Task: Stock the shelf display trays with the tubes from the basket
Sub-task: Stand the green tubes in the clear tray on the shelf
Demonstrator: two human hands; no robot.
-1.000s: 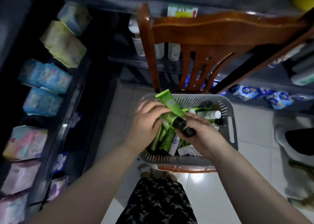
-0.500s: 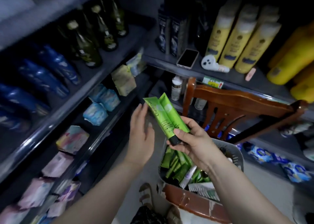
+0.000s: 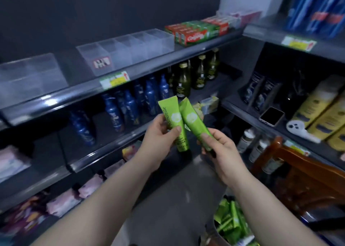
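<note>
Dark shelves (image 3: pixel 242 113) facing me.
My top shelf (image 3: pixel 168 63) carries clear display trays (image 3: pixel 130 46) at eleven o'clock and toothpaste boxes (image 3: pixel 196 33) at twelve; the shelf below (image 3: pixel 115 145) holds blue bottles (image 3: pixel 130 105) and green bottles (image 3: pixel 183 80).

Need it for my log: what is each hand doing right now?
Left hand: holds the lettered green tube.
Right hand: holds the second green tube.

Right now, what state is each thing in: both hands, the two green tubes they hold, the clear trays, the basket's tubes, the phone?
Left hand: gripping the left tube, crimped end up.
Right hand: gripping the right tube, crimped end up.
Clear trays: on the top shelf, no tubes visible inside.
Basket tubes: piled loosely, not yet shelved.
Phone: lying flat, screen dark.
</note>
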